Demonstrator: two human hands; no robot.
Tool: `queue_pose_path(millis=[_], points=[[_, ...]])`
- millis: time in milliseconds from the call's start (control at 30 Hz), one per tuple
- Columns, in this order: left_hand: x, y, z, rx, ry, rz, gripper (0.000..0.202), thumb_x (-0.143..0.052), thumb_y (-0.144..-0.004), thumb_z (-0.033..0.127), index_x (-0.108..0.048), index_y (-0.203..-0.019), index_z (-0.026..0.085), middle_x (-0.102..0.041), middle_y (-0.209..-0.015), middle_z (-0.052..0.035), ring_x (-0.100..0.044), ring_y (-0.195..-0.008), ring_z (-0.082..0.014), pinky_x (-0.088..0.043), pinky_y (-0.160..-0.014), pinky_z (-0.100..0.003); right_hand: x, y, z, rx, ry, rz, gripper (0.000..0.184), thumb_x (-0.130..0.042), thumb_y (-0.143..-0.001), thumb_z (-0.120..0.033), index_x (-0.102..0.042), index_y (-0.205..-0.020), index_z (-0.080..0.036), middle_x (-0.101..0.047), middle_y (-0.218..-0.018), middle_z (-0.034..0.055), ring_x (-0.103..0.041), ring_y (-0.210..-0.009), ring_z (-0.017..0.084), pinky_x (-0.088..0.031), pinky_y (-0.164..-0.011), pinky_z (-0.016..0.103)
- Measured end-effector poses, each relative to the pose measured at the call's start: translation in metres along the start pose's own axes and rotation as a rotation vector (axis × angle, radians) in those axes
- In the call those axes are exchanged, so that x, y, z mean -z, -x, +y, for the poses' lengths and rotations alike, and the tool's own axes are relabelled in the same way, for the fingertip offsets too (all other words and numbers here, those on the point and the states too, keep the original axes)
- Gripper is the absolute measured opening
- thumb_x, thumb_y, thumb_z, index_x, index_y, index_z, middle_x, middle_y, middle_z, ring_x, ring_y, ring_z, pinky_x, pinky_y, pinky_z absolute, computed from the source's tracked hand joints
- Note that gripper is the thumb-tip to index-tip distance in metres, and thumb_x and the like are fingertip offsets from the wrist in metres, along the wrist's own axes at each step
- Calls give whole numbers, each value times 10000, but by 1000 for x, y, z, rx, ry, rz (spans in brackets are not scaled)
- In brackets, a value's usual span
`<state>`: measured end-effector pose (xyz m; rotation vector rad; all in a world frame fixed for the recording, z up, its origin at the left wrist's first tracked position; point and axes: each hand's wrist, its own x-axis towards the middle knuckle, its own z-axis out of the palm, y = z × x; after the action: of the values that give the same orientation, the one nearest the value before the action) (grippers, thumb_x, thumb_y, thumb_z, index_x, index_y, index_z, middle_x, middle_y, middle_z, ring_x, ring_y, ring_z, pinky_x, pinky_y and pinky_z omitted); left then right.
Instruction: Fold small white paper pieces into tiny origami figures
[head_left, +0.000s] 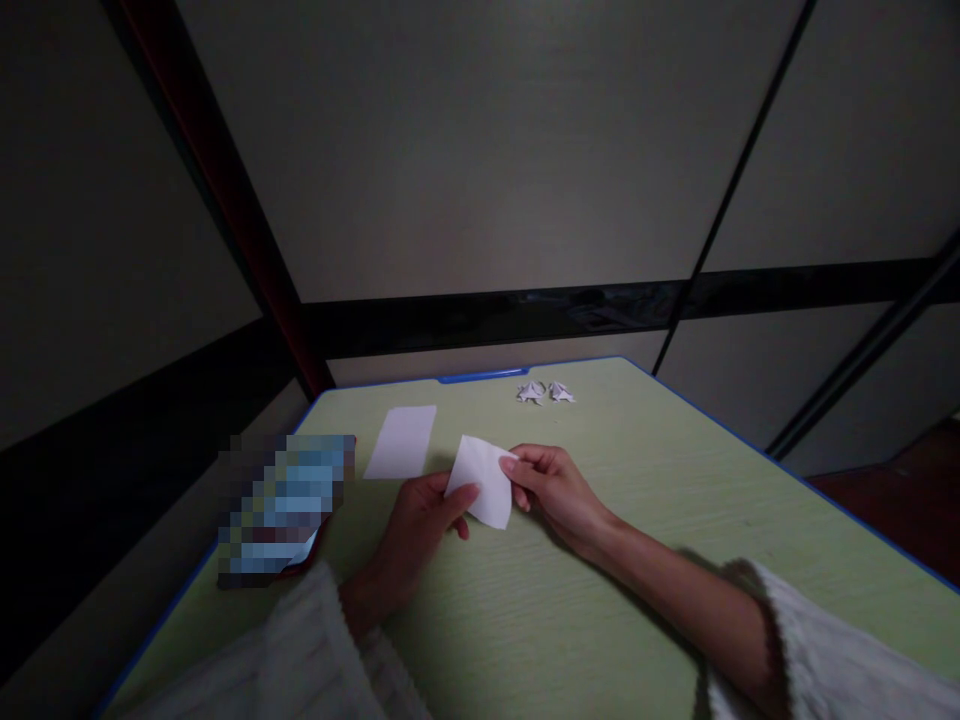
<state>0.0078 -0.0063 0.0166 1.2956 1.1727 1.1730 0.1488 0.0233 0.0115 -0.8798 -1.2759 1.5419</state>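
Note:
A small white sheet of paper (484, 478) is held just above the green table (600, 600) between both hands. My left hand (420, 530) pinches its lower left edge with thumb and fingers. On the sheet's right edge my right hand (553, 492) grips with closed fingertips. A second white sheet (402, 441) lies flat on the table behind my left hand. Two small folded white paper figures (545, 392) sit near the table's far edge.
A blurred-out object (281, 508) lies at the table's left edge, beside my left wrist. The table has a blue rim (480, 376) and stands against pale wall panels with dark frames. Dark floor shows at the right.

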Motion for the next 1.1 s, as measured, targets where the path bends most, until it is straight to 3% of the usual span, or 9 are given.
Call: queue_pose_path(millis=[133, 200, 300, 433, 633, 833, 1100], points=[[1, -1, 1, -24, -124, 124, 160, -583, -577, 255, -545, -497, 123, -443, -379, 60, -367, -355, -55, -295, -361, -170, 0, 0, -2, 84, 18, 172, 277, -639, -539, -301, -426, -630, -149, -424, -470, -88, -369, -327, 17, -251, -335, 150], [1, 0, 1, -36, -158, 152, 110, -583, -573, 216, -537, -525, 130, -453, -404, 65, -383, -367, -57, -312, -364, -167, -1, 1, -3, 109, 13, 188, 331, -667, -499, -280, -389, -637, -164, -430, -512, -93, -425, -336, 30, -294, -332, 152], [0, 2, -2, -51, -134, 80, 81, -585, -568, 183, -521, -594, 141, -505, -497, 54, -433, -416, -70, -353, -377, -171, -6, 4, -3, 50, 26, 28, 301, -640, -544, -311, -390, -606, -153, -460, -470, -76, -481, -376, 56, -349, -376, 167], [-3, 8, -8, -58, -18, -173, 135, -574, -594, 190, -509, -706, 151, -550, -586, 27, -500, -505, -100, -396, -418, -185, -9, 8, -2, -37, 45, -257, 285, -582, -611, -358, -423, -552, -128, -487, -422, -46, -443, -379, 38, -340, -394, 157], [1, 10, -16, -87, 98, -370, 274, -621, -566, 290, -522, -774, 143, -599, -671, -23, -559, -632, -154, -423, -542, -228, -4, 9, -4, -36, 60, -408, 307, -594, -594, -369, -420, -534, -124, -473, -420, -53, -432, -391, 32, -321, -395, 147], [3, 9, -20, -64, 130, -372, 398, -708, -436, 313, -532, -758, 158, -559, -662, 9, -522, -584, -125, -400, -516, -208, -4, 11, -4, -35, 16, -449, 336, -646, -535, -324, -365, -534, -141, -424, -436, -74, -372, -392, 20, -266, -374, 138], [0, 13, -7, -120, -112, -351, 334, -687, -469, 226, -556, -764, 140, -544, -697, -5, -501, -638, -142, -400, -544, -210, -4, 14, 0, 3, 63, -477, 322, -649, -547, -206, -332, -558, -150, -375, -517, -75, -322, -462, 22, -234, -420, 155]])
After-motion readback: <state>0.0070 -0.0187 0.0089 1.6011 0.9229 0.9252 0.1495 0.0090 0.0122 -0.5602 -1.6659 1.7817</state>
